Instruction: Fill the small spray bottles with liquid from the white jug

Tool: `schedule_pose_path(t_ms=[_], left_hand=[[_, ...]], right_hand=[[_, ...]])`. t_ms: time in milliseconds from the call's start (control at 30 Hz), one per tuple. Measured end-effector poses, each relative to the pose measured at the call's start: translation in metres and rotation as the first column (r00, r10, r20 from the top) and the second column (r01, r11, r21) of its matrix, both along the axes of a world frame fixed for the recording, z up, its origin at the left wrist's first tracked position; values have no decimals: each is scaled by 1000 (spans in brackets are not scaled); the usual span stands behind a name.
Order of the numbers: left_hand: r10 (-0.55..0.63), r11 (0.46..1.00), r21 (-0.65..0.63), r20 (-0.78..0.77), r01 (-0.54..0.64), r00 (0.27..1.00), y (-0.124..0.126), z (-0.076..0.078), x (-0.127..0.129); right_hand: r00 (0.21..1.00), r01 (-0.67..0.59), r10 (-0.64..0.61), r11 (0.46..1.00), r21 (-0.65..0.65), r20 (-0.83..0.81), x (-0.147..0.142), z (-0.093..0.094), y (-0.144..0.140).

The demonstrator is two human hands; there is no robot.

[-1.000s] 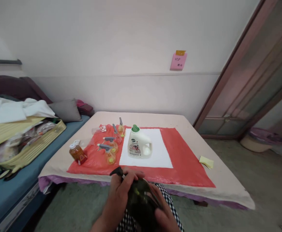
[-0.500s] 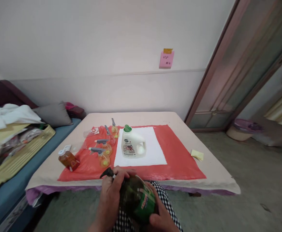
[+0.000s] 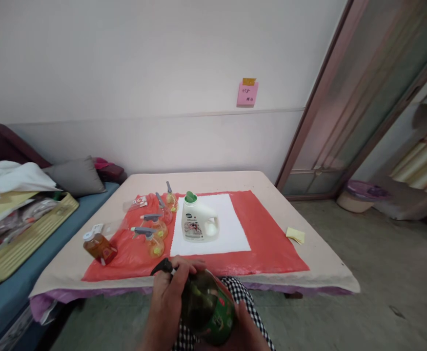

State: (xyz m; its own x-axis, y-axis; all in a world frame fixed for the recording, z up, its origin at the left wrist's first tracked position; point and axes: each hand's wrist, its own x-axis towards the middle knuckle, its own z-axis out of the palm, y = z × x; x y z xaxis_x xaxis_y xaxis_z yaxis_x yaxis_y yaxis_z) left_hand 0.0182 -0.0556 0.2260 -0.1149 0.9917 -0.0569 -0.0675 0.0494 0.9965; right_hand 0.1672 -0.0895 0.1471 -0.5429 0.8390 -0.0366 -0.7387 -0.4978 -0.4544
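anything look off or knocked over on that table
Yes: the amber bottle with a white cap leans on its side at the left edge of the red mat, while the white jug and small spray bottles stand upright. No spill shows. The left hand and right hand hold a green bottle.

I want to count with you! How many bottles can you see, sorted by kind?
Small spray bottles with grey triggers on the red sheet: 4 (first)
White jug with green cap: 1
Brown bottle with white cap: 1
Big green bottle held in both hands: 1
Total: 7
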Motion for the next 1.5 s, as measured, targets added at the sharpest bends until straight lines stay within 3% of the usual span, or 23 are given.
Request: schedule_pose_path(t_ms=[67,200,300,467,633,900,1033,1200,1367,1500], left_hand=[[-24,1000,13,-24,24,999,1,0,-1],[-23,1000,-14,3,23,1000,3,0,0],[15,1000,-22,35,-14,999,2,-3,0],[76,997,1,207,-78,975,1,-14,-5],[24,990,-135,368,28,929,3,-23,-13],[217,974,-170,502,-150,837,9,0,3],[174,983,-142,481,-120,859,16,3,0],[74,993,-119,412,-27,908,23,0,-15],[103,994,-74,275,-85,956,35,-7,-20],[65,996,-79,329,-41,942,40,-7,-19]], right_hand=[[997,-72,72,997,-37,-15,1,0,2],[998,61,-61,998,-13,-23,1,0,-5],[997,69,-70,997,-36,-33,0,-3,-11],[993,80,-88,992,-96,-83,1,-9,-8],[980,197,-197,979,-52,5,9,-6,-1],[962,266,-266,964,8,55,4,4,9],[957,280,-280,960,9,77,5,10,18],[975,191,-187,981,-25,122,15,16,28],[975,191,-185,981,-36,124,14,13,31],[971,200,-184,975,-97,154,13,6,32]])
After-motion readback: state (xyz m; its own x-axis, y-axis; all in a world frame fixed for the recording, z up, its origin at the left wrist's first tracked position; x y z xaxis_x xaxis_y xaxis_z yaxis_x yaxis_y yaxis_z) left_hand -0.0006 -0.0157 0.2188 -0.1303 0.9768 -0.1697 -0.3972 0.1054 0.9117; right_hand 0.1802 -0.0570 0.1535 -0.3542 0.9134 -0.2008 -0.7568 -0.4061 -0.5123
